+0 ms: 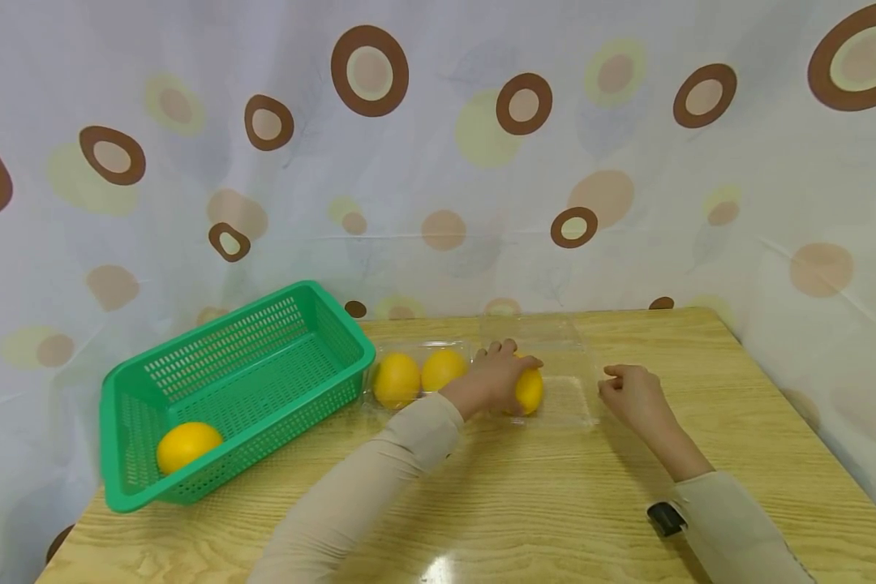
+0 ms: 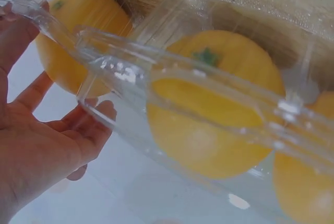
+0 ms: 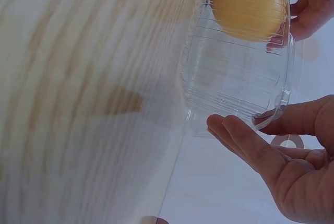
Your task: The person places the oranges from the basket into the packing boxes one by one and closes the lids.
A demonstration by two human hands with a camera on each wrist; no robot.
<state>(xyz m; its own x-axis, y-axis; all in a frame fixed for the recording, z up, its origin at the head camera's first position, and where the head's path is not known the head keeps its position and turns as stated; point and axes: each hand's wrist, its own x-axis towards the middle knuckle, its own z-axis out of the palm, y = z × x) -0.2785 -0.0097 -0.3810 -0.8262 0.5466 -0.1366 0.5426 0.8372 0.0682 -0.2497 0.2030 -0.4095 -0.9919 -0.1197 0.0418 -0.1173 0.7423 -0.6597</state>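
While the left hand (image 1: 492,381) curves its fingers around an orange (image 1: 530,392), the right hand (image 1: 631,397) has its fingers bent beside the right edge of a clear plastic box (image 1: 569,397). In the right wrist view one fingertip overlaps the box's rim; I cannot tell whether the hand pinches it or only touches it. The orange under the left hand is at the left end of that box, which is near the back edge of the wooden table (image 1: 533,503), right of its middle.

Just left of it, also toward the back edge, a second container (image 1: 448,343) of clear plastic holds a left fruit (image 1: 397,380) and a right fruit (image 1: 444,369), both oranges, side by side; the left wrist view shows a green stem end on one.

Along the table's left edge a green basket (image 1: 263,405) sits at a slant, its far right corner close to the second container. One more piece of fruit (image 1: 188,447), orange too, lies in the basket's near left corner. Behind the back edge hangs a cloth (image 1: 438,146) with brown rings and pale spots.
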